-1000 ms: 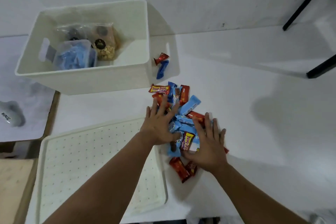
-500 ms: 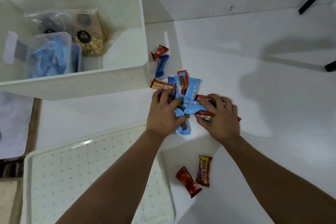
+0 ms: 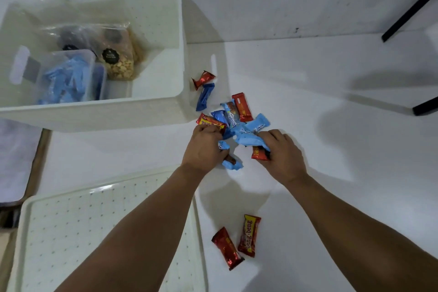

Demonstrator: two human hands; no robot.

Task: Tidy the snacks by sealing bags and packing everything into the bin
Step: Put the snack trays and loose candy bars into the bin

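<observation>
Dim, cool overhead light casts soft shadows across the white table [image 3: 331, 149]; edges bow, detail slightly blurred.

The white desk [image 3: 331, 149] lies bare to the right. Left, the tall white plastic bin [image 3: 118, 114] walls the way; two wrapped bars, red [image 3: 203, 79] and dark blue [image 3: 205, 97], sit just beside its right wall.

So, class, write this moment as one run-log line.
hands: left and right gathering snack bars | bin: holds bags | strays: two bars near lid
</observation>
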